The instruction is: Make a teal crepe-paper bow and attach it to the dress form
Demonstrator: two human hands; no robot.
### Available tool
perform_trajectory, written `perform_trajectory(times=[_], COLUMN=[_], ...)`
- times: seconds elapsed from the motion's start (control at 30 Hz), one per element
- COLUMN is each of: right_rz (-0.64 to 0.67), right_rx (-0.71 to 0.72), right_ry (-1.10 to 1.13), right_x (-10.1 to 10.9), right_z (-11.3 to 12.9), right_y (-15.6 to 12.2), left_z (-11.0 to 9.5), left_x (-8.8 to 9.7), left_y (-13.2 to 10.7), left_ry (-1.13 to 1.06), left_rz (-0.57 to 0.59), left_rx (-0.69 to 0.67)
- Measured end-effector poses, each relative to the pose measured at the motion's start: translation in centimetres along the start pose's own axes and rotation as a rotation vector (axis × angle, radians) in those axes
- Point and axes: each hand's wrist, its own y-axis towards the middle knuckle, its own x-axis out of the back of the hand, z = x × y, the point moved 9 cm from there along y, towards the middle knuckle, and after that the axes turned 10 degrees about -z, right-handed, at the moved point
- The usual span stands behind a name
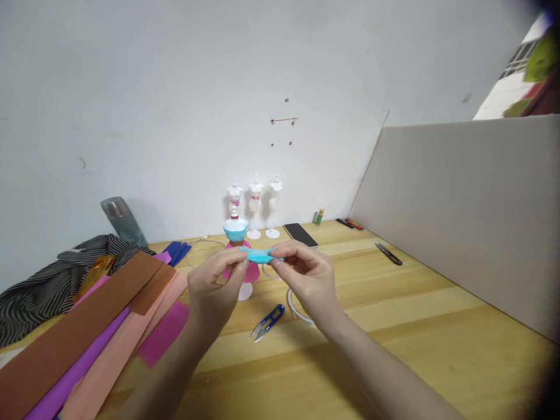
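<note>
Light-blue crepe strip [259,257] is pinched by left hand [215,287] and right hand [310,276] | long axis: 9-to-3 o'clock | blue-topped dress form [236,231] seen at 11 o'clock, left hand nearer

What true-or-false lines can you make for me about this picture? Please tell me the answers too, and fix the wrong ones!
1. The left hand and right hand both pinch a light-blue piece. True.
2. The blue snips are in the right hand. False: they lie on the table.
3. The front mannequin is light blue near the top and pink lower down. True.
4. The bottle is on the picture's right side. False: it is on the left, by the striped cloth.
5. The scissors lie beside the grey panel. True.
</note>
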Motion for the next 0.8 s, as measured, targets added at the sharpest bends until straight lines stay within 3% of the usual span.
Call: perform_trajectory(times=[0.2,0.47,0.8], right_rz=[-0.01,-0.046,-0.018], right_rx=[-0.081,-0.079,0.007], right_ry=[0.071,0.075,-0.013], right_x=[0.0,0.3,0.2], right_z=[-0.1,-0.3,-0.3], right_y=[0.1,-0.1,-0.2], left_z=[1.2,1.6,1.4], left_x=[-0.1,-0.4,-0.3], left_y=[-0.3,-0.6,-0.5], left_ry=[-0.157,-0.223,-0.143], left_rz=[0.001,-0.004,0.018], left_rx=[0.181,0.274,0.163])
